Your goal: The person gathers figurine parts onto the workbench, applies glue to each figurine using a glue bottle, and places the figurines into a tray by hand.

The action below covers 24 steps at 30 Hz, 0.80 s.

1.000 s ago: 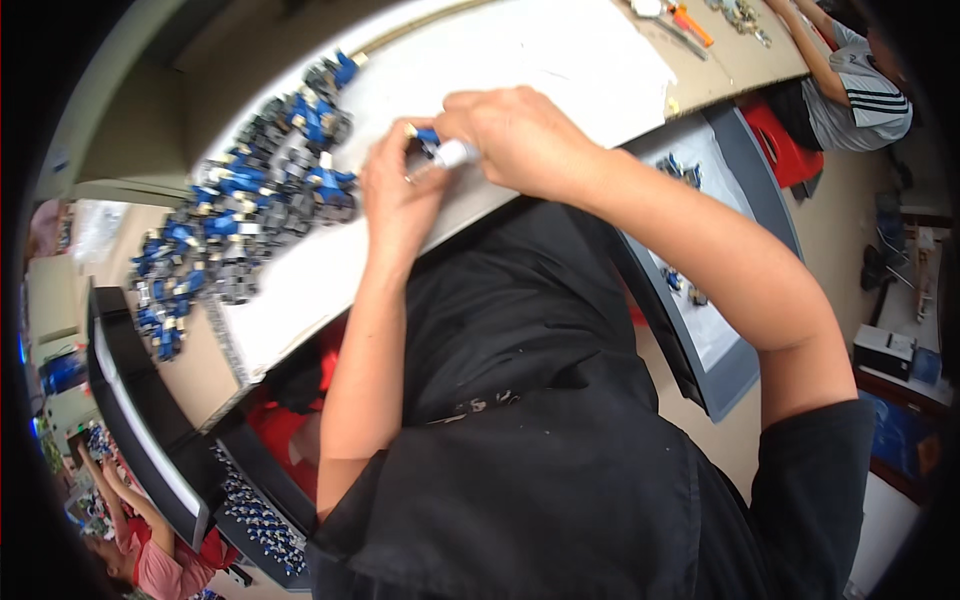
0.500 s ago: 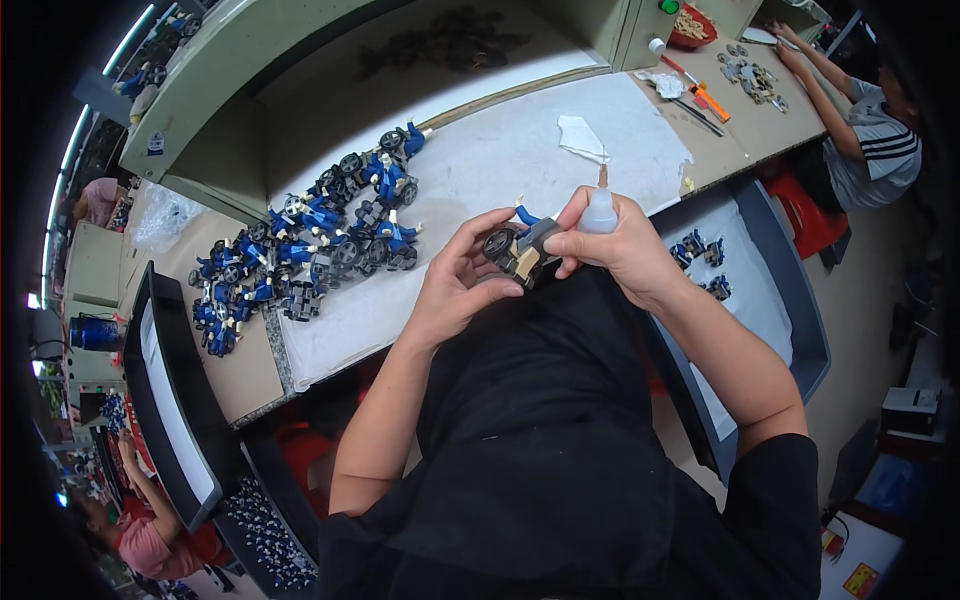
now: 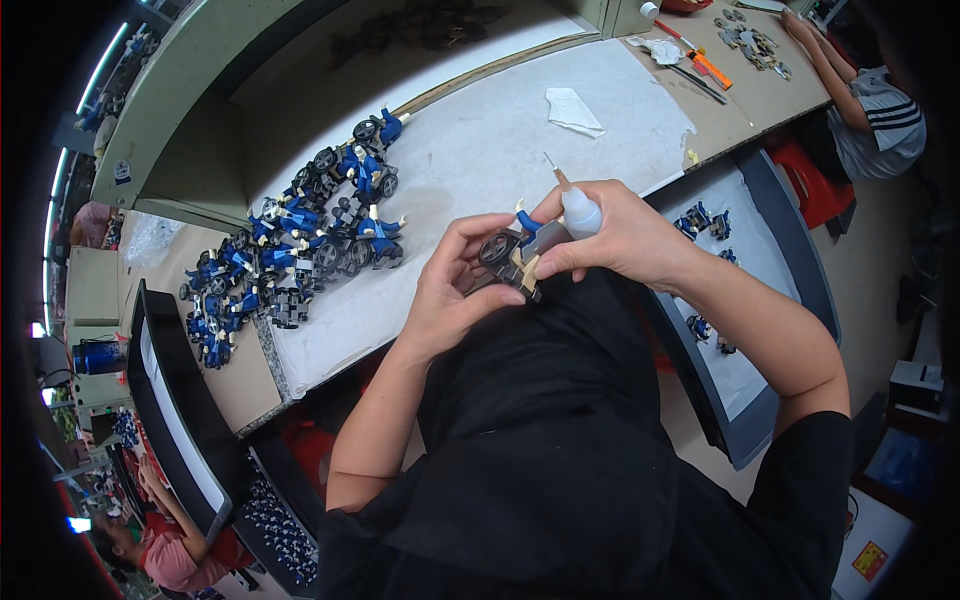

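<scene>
My left hand [image 3: 455, 285] is closed around a small toy figure in a wheelchair [image 3: 522, 258], blue and tan with grey and black wheels, held above my lap. My right hand [image 3: 625, 235] grips a white squeeze bottle with a needle tip [image 3: 580, 212], its needle pointing up and away. The right thumb and fingers also touch the toy's near right side. Part of the toy is hidden by my fingers. To the left on the white-papered bench lies a pile of similar wheelchair figures [image 3: 375, 235] in blue.
Right of my lap stands a grey tray [image 3: 770, 300] with several figures in it; a black tray [image 3: 175, 400] stands at the left. A folded white paper [image 3: 573, 112], an orange-handled tool [image 3: 712, 70] and loose grey parts [image 3: 752, 45] lie farther back. A co-worker [image 3: 870, 125] sits at the right.
My view has shifted slightly. The right hand and bottle have tilted, the needle now leaning left, and the thumb has moved lower on the toy. The left hand keeps its hold.
</scene>
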### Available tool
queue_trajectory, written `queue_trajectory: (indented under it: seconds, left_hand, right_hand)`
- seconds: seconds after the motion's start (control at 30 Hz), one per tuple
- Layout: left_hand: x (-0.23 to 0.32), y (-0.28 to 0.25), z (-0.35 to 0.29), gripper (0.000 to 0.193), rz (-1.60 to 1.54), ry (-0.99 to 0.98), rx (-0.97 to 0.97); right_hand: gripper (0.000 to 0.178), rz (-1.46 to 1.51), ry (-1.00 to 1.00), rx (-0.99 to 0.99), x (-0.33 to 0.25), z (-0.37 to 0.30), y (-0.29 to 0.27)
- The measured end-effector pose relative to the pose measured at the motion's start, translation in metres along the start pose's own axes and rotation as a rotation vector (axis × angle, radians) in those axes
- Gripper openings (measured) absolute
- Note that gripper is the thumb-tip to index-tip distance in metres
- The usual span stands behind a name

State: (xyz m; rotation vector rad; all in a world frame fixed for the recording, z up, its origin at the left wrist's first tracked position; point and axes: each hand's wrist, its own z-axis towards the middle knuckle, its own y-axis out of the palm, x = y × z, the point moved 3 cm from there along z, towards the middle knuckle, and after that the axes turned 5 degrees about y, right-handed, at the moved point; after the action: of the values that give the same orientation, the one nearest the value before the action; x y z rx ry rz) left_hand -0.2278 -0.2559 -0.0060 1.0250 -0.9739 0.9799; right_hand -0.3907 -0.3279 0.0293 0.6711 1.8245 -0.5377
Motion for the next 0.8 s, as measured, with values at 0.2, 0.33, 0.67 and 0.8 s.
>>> queue_trajectory:
  seconds: [0.2, 0.33, 0.67, 0.8]
  left_hand:
    - [0.001, 0.000, -0.001, 0.056, 0.073, 0.004, -0.086]
    - [0.004, 0.003, -0.001, 0.054, 0.061, -0.043, -0.112]
    - [-0.020, 0.004, 0.006, 0.055, -0.124, -0.097, -0.058]
    - [-0.031, 0.006, 0.005, 0.059, -0.407, -0.122, 0.091]
  right_hand:
    - [0.036, 0.051, 0.096, -0.026, -0.005, -0.005, 0.002]
    - [0.032, 0.091, 0.155, -0.007, -0.005, -0.009, 0.004]
    - [0.038, 0.038, 0.129, 0.021, 0.003, -0.009, -0.009]
    - [0.056, -0.339, -0.380, 0.309, -0.009, -0.027, -0.012]
